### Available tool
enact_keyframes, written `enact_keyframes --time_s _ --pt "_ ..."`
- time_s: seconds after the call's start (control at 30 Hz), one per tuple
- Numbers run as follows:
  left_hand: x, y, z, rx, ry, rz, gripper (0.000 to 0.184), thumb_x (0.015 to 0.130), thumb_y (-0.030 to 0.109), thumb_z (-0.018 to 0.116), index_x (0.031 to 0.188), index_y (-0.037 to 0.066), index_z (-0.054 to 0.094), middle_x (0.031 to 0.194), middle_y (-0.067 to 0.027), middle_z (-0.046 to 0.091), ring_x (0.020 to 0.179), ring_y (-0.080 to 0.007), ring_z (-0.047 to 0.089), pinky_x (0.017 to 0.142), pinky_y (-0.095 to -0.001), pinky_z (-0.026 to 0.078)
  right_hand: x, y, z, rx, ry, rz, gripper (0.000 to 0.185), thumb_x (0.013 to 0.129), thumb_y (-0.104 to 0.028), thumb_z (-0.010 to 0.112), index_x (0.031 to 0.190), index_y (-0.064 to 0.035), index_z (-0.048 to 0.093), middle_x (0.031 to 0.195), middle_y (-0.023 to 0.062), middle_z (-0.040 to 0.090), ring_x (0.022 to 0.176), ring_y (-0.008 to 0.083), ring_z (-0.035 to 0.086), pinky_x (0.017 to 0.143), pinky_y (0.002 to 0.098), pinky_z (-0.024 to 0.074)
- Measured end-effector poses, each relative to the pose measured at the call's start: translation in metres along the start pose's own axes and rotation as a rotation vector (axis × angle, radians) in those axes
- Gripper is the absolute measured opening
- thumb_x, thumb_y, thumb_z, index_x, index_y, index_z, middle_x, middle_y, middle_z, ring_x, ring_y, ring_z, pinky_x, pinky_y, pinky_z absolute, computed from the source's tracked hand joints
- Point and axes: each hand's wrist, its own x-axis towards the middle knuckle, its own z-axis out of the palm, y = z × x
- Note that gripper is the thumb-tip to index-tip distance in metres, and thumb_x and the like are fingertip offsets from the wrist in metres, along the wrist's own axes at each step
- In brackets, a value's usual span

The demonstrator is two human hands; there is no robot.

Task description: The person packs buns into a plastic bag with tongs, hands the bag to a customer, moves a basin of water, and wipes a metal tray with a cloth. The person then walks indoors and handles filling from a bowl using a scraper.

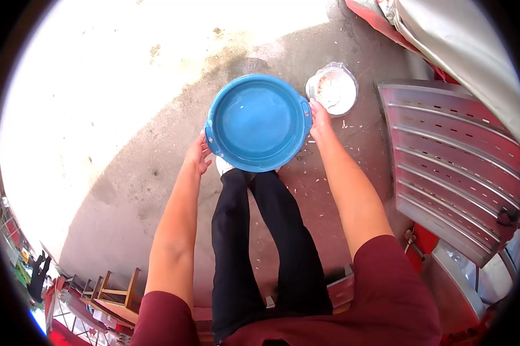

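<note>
A round blue plastic basin (259, 121) is held out in front of me, above my feet. No contents show in it apart from a small pale speck. My right hand (319, 120) grips its right handle, the fingers mostly under the rim. My left hand (199, 153) is at the left handle, the fingertips against the rim's outer side and partly hidden beneath it. Just beyond my right hand, a clear-sided bucket (336, 89) with whitish contents and some brownish bits stands on the ground.
Concrete ground (156, 173) lies around me, brightly sunlit at the upper left, with small white scraps scattered near the bucket. At right stands a slotted metal panel (453, 155) below a pale cover (462, 46). Wooden furniture (117, 294) is at lower left, with a person (38, 277) farther off.
</note>
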Motion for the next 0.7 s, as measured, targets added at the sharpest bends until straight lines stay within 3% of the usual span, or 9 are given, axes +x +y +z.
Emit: enact_keyframes --time_s 0.13,0.2,0.3,0.37,0.43,0.5,0.57,0.6,0.7 --pt "0.093 0.002 0.018 -0.015 -0.02 -0.018 0.046 0.085 0.056 0.051 0.103 0.014 0.053 0.13 -0.0102 0.043 0.128 -0.025 0.032 0.107 -0.0566 0.014 0.092 0.016 0.009 0.034 0.022 0.05 0.02 0.084 -0.025 0.061 0.086 -0.0059 0.062 0.078 0.0041 0.063 0.068 0.0171 0.058 0.068 0.0312 0.0498" --pt "0.127 0.003 0.027 0.012 -0.018 -0.045 0.048 0.085 0.057 0.052 0.103 0.013 0.053 0.129 -0.0105 0.043 0.128 -0.025 0.033 0.107 -0.0566 0.016 0.131 0.028 0.012 0.034 -0.001 0.049 0.027 0.08 -0.03 0.066 0.088 -0.0042 0.063 0.08 0.0068 0.062 0.071 0.0205 0.058 0.07 0.035 0.0497" --pt "0.164 -0.002 0.028 0.021 -0.052 -0.07 0.05 0.084 0.058 0.053 0.104 0.012 0.053 0.129 -0.0107 0.043 0.127 -0.0254 0.034 0.107 -0.0558 0.016 0.187 0.055 -0.001 -0.02 0.012 0.052 0.048 0.074 -0.035 0.07 0.104 0.0014 0.062 0.11 0.0174 0.055 0.099 0.0261 0.053 0.085 0.0391 0.0437" --pt "0.167 -0.001 0.029 0.03 -0.118 -0.03 0.063 0.084 0.058 0.054 0.121 0.007 0.045 0.136 -0.0139 0.038 0.132 -0.0267 0.028 0.108 -0.0529 0.016 0.186 0.055 -0.006 -0.11 -0.04 0.016 0.068 0.076 -0.039 0.068 0.124 0.0041 0.048 0.13 0.0221 0.044 0.119 0.0295 0.044 0.097 0.0395 0.0374" --pt "0.149 -0.008 0.033 0.135 -0.091 0.012 0.075 0.084 0.056 0.055 0.134 0.003 0.036 0.142 -0.017 0.032 0.135 -0.0286 0.024 0.108 -0.05 0.018 0.149 0.049 -0.001 -0.271 -0.036 -0.051 0.08 0.076 -0.043 0.067 0.134 0.0045 0.037 0.138 0.0242 0.036 0.128 0.0313 0.037 0.103 0.0399 0.0327" --pt "0.114 -0.019 0.033 0.482 0.007 0.094 0.08 0.084 0.051 0.057 0.14 0.001 0.028 0.145 -0.0199 0.028 0.135 -0.0314 0.025 0.108 -0.0469 0.023 0.115 0.063 -0.014 -0.707 -0.028 -0.205 0.092 0.075 -0.048 0.067 0.139 0.0039 0.026 0.143 0.0249 0.028 0.132 0.0328 0.031 0.107 0.0399 0.0286" --pt "0.095 -0.068 -0.005 1.039 0.012 0.349 0.078 0.084 0.042 0.062 0.139 -0.001 0.027 0.14 -0.0243 0.035 0.13 -0.0365 0.035 0.104 -0.0422 0.031 0.054 0.105 -0.042 -0.841 -0.13 -0.171 0.089 0.075 -0.052 0.065 0.135 0.0046 0.034 0.139 0.0242 0.035 0.129 0.0333 0.036 0.107 0.0394 0.0287" --pt "0.072 -0.094 -0.028 1.371 -0.055 0.519 0.076 0.083 0.037 0.063 0.138 -0.002 0.029 0.136 -0.0263 0.039 0.126 -0.0391 0.039 0.103 -0.0425 0.033 0.0 0.11 -0.054 -0.799 -0.219 0.041 0.085 0.076 -0.054 0.063 0.132 0.0053 0.04 0.136 0.0246 0.04 0.128 0.034 0.038 0.106 0.039 0.0292" --pt "-0.029 -0.159 -0.07 1.486 -0.317 0.068 0.068 0.08 0.035 0.065 0.132 -0.002 0.042 0.135 -0.0263 0.04 0.124 -0.0386 0.042 0.103 -0.0416 0.034 -0.137 0.194 -0.107 -1.126 -0.494 0.364 0.081 0.077 -0.053 0.062 0.131 0.0032 0.043 0.137 0.0248 0.039 0.131 0.0337 0.035 0.108 0.0411 0.0275"
